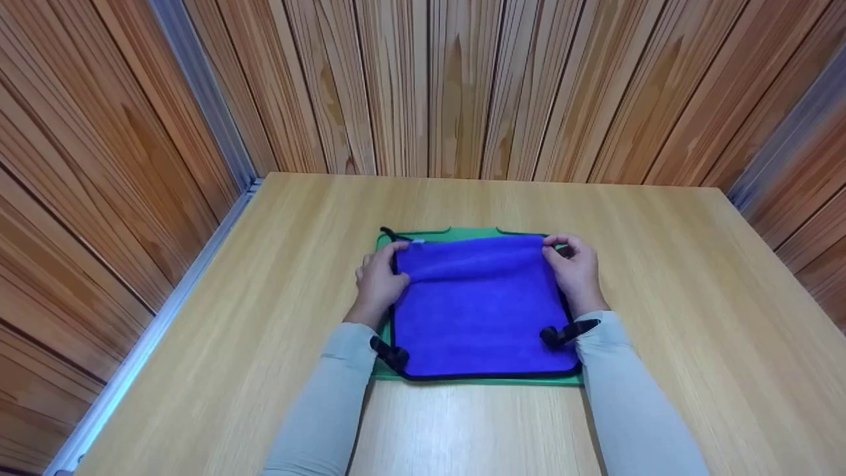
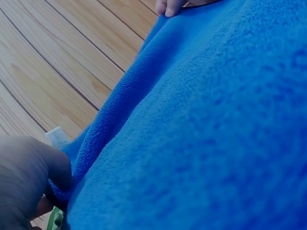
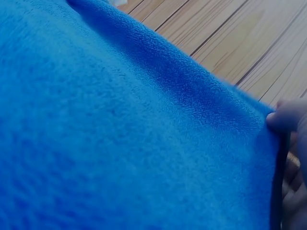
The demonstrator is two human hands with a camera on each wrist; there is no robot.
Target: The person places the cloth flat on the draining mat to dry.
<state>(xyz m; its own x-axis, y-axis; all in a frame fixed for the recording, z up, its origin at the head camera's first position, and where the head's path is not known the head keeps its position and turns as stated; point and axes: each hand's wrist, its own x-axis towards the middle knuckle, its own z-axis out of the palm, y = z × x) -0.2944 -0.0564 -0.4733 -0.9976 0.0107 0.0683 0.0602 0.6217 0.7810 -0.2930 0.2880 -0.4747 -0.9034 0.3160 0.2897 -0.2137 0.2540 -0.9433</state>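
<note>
A blue towel point(image 1: 482, 317) with dark edging lies over a green board point(image 1: 476, 233), whose far and near edges show around it. My left hand point(image 1: 381, 281) pinches the towel's far left corner beside a small pale tag point(image 2: 57, 137). At the far right corner my right hand point(image 1: 575, 268) pinches the cloth between thumb and fingers. A fold runs across the towel between the two hands, plain in the left wrist view. In the right wrist view the towel point(image 3: 144, 134) fills most of the picture, and its dark edge runs down beside the fingers.
The board lies on a light wooden table point(image 1: 694, 297). Wood-panelled walls point(image 1: 456, 86) stand behind and at both sides, with a metal strip point(image 1: 165, 317) along the left. A black loop point(image 1: 388, 233) sticks out past the far left corner.
</note>
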